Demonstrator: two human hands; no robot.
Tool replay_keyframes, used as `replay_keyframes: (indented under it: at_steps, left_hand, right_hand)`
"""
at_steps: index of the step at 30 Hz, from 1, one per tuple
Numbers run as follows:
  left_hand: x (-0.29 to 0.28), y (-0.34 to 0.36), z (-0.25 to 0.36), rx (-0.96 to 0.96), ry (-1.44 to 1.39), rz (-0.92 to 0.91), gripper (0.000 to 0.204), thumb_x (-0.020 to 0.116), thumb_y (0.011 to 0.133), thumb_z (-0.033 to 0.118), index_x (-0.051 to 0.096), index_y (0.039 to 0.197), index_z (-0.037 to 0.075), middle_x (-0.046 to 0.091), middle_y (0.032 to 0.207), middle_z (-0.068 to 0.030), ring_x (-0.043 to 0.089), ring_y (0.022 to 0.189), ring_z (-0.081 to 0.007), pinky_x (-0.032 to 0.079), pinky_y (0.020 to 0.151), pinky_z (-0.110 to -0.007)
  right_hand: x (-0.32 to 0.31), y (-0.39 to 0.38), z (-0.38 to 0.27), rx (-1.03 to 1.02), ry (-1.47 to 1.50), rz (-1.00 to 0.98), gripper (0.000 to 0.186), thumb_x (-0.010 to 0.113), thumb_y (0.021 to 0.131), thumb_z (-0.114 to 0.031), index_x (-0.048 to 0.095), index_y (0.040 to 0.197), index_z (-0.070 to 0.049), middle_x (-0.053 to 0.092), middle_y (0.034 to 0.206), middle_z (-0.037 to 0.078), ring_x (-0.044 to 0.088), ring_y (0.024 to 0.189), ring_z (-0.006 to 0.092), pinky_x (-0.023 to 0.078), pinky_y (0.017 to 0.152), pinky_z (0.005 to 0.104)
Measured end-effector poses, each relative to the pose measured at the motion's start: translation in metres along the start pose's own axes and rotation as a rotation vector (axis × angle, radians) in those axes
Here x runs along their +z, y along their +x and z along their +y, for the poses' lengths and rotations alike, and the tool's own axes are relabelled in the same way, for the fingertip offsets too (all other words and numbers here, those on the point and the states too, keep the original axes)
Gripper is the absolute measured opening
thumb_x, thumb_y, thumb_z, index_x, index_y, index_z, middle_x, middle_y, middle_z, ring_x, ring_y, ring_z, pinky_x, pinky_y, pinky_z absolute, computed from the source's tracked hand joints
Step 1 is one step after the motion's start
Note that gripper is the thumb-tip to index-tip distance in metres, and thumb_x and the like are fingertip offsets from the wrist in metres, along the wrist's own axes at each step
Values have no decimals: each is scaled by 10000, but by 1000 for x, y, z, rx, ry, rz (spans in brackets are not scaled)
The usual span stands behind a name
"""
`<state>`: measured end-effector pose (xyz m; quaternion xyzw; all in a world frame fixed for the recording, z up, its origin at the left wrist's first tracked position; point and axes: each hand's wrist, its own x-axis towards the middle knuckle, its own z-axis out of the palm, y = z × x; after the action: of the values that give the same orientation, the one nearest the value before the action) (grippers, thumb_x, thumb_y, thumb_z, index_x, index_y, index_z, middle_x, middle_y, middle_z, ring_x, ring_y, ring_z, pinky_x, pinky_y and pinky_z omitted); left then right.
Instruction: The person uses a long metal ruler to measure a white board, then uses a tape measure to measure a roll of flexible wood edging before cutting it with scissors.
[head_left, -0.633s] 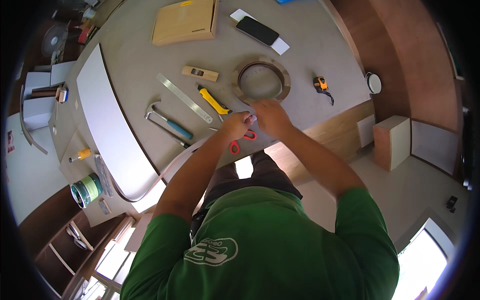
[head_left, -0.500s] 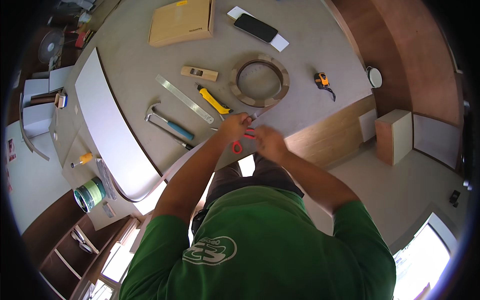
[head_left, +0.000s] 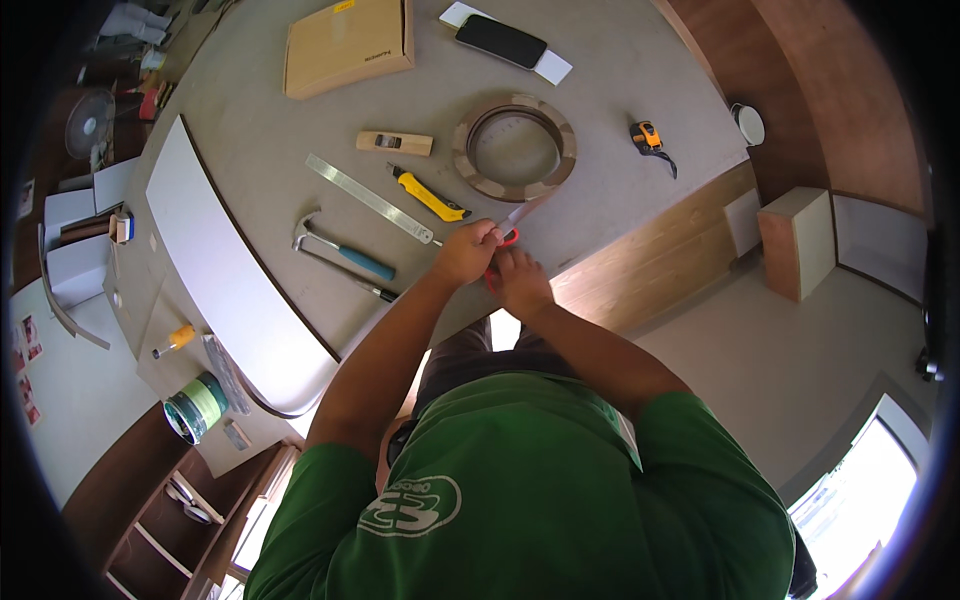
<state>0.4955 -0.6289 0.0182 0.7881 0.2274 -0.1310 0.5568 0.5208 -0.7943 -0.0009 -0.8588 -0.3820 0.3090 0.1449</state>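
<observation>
My left hand (head_left: 467,253) is closed near the table's front edge. Its fingertips pinch the end of a thin strip (head_left: 520,212) that runs from a brown roll of edge banding (head_left: 465,150) lying flat on the table. Close against it, my right hand (head_left: 522,283) curls over a pair of scissors with red handles (head_left: 511,238). Red handle parts show above and beside its fingers; the blades are mostly hidden. Beyond the left hand lie a yellow utility knife (head_left: 430,196) and a steel ruler (head_left: 368,197).
Left of my hands lies a hammer (head_left: 350,253) with a blue grip. A white curved panel (head_left: 225,260) stretches along the left. Farther back are a wooden hand plane (head_left: 412,145), a cardboard box (head_left: 350,50) and a phone (head_left: 500,42). An orange tape measure (head_left: 648,137) is at right.
My right hand has come down and left onto the red-handled scissors, beside the left hand. The left hand stays nearly in place at the strip. The whole view has shifted slightly.
</observation>
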Motion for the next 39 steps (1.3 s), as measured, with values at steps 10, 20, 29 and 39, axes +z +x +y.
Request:
replay_keyframes:
  at_steps: [10, 20, 29, 39]
  left_hand:
    - [-4, 3, -11, 44, -28, -2, 240, 539, 960, 214, 606, 849, 12, 552, 697, -52, 515, 657, -131, 450, 629, -300]
    - [-1, 3, -2, 47, -8, 7, 239, 548, 956, 219, 610, 843, 18, 520, 671, -21, 492, 630, -103, 429, 594, -280]
    - [0, 6, -16, 49, -98, 9, 263, 549, 962, 236, 609, 821, 22, 516, 651, -15, 498, 603, -97, 421, 566, -270]
    - [-6, 3, -6, -76, -148, -72, 251, 546, 975, 237, 613, 835, 40, 507, 681, 16, 463, 604, -74, 393, 549, -247]
  right_hand:
    - [-19, 9, 25, -324, -270, 55, 364, 552, 854, -204, 579, 1203, -101, 523, 1201, 82, 471, 1152, 274, 397, 953, 438]
    - [-16, 0, 11, -216, -190, 132, 436, 674, 807, -299, 572, 1169, -78, 554, 1132, 111, 509, 1103, 285, 422, 872, 441]
    - [-33, 7, 41, -27, -48, -369, 302, 639, 811, -224, 640, 1071, -69, 658, 1019, 162, 647, 916, 366, 518, 769, 500]
    - [-52, -63, 112, 365, 1537, -558, 176, 687, 868, -134, 583, 1001, -83, 610, 881, 35, 616, 801, 144, 584, 792, 377]
